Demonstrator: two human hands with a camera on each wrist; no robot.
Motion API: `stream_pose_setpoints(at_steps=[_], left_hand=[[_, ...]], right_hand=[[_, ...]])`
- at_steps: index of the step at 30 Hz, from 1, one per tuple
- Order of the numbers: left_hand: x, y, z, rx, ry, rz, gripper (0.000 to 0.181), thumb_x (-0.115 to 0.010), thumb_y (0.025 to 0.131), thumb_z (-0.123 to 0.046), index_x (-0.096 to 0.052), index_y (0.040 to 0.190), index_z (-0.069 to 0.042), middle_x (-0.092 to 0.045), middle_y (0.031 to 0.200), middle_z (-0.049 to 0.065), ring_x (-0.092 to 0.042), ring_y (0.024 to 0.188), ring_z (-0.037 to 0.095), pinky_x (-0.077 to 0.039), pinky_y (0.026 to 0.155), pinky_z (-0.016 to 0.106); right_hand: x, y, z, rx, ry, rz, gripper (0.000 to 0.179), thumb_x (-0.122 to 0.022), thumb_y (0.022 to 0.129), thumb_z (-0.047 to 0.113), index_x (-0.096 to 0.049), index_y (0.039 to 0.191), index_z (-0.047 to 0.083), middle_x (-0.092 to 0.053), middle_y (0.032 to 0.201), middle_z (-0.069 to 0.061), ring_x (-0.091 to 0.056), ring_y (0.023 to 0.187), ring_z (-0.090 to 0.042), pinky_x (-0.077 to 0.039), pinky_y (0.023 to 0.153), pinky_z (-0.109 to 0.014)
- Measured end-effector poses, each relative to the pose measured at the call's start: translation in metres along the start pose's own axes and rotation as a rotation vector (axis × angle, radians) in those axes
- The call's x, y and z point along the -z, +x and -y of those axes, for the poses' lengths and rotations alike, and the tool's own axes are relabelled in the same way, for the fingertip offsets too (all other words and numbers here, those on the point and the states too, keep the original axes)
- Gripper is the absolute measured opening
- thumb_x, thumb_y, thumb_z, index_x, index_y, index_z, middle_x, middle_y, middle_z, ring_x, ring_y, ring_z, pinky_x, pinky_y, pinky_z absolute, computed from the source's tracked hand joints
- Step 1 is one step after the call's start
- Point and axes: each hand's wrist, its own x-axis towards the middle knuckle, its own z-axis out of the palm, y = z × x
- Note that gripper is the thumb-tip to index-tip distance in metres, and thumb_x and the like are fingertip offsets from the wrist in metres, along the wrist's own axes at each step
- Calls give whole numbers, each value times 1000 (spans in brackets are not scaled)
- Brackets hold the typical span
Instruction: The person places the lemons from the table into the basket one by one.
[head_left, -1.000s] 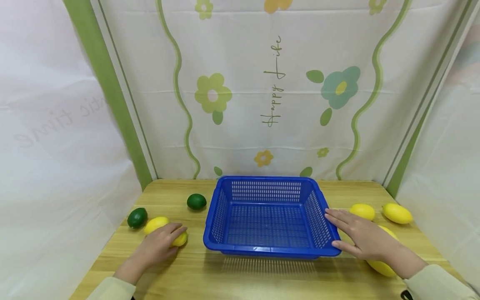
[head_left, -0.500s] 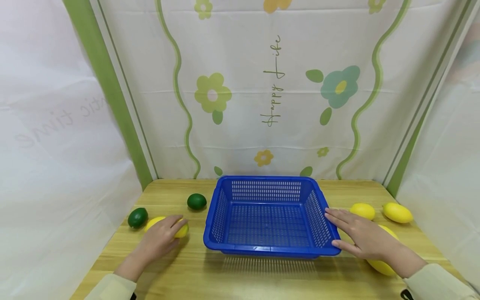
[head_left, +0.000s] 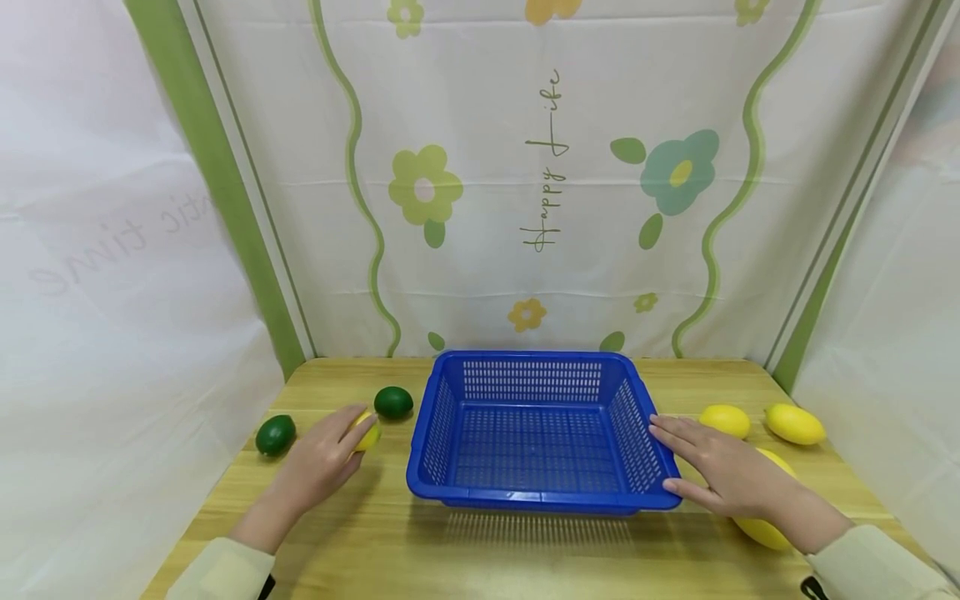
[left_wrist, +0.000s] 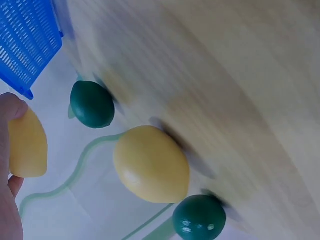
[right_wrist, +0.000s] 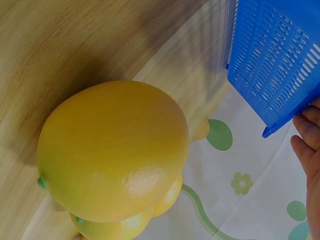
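Note:
My left hand [head_left: 322,458] grips a lemon [head_left: 366,433], raised off the table in the left wrist view. Behind that hand lies a second lemon [left_wrist: 152,165], hidden in the head view. Two dark green limes are near it: one lime [head_left: 276,435] at the left table edge, another lime [head_left: 393,403] beside the basket. A blue plastic basket [head_left: 536,502] with slotted sides stands mid-table with nothing in it. On its right rim rests my right hand [head_left: 723,471], fingers extended. A big yellow fruit [right_wrist: 115,150] with a green stem nub lies under the right wrist.
At the back right, one yellow lemon [head_left: 725,422] and another lemon [head_left: 795,425] lie beyond the right hand. The wooden table [head_left: 540,567] ends at a flower-printed curtain [head_left: 480,275] behind, with white curtains on both sides.
My left hand has lifted the lemon from the table and moved it slightly up and away, towards the lime by the basket. The right hand stays on the basket rim.

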Motion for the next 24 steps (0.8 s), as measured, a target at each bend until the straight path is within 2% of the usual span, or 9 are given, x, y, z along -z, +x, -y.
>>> stream_pose_setpoints(at_steps=[2,5,15,24], left_hand=[[0,4,1,-15,1,-46,36,-51,89,-11,-64,116,9,-61,113,29,-64,94,42,-57,75,48],[0,9,3,-23,21,-79,41,-38,98,-17,-64,117,8,-62,113,29,-64,94,42,-57,73,49],[2,24,8,-50,54,-128,39,-41,98,-18,-64,118,7,-62,113,29,-64,95,43,-57,74,50],[9,39,9,-44,72,-56,40,-41,100,-20,-62,122,7,-59,120,29,-61,103,42,-55,82,50]], right_hand=[[0,0,0,1,0,-1,63,-70,88,39,-57,132,-3,-54,136,-19,-53,119,-37,-3,112,-12],[0,0,0,-2,-1,2,63,-70,88,39,-57,132,-3,-54,136,-19,-53,119,-37,-3,112,-12],[0,0,0,-11,-2,9,63,-70,88,40,-57,132,-3,-54,136,-19,-54,120,-38,-2,112,-12],[1,0,1,-15,-2,9,63,-70,88,39,-57,132,-4,-54,136,-19,-54,119,-38,-1,112,-12]])
